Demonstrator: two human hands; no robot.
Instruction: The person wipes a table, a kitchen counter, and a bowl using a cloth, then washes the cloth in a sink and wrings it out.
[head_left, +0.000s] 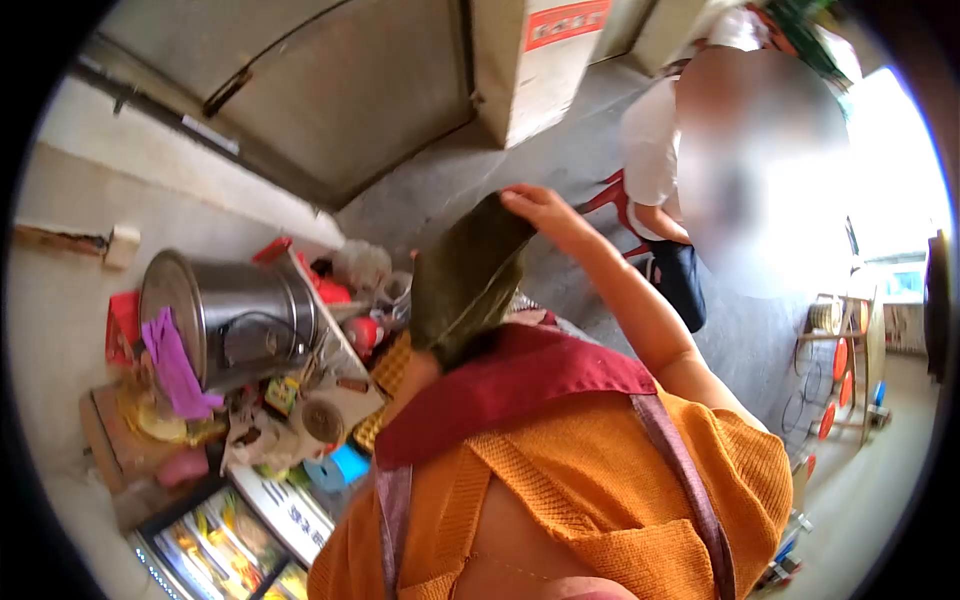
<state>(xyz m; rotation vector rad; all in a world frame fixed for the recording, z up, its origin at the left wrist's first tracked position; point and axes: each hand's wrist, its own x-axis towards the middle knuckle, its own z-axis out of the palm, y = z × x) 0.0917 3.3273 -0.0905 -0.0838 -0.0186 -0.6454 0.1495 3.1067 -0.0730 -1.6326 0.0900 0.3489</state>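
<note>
A dark green cloth [470, 270] hangs in front of my body, stretched between my two arms. My right hand [535, 207] is raised, its fingers closed on the cloth's upper corner. My left forearm [415, 378] reaches in from below toward the cloth's lower end; the hand itself is hidden behind the fabric. What kind of cloth or garment this is does not show clearly. I wear a maroon apron [520, 375] over an orange knit top [600, 470].
A large metal drum [230, 310] with a purple cloth [175, 365] stands at left, beside a cluttered shelf [345, 395]. A lit display fridge [225, 540] is below it. A person in white [655, 140] sits on a red chair [610, 205] at right; stools [840, 365] stand beyond.
</note>
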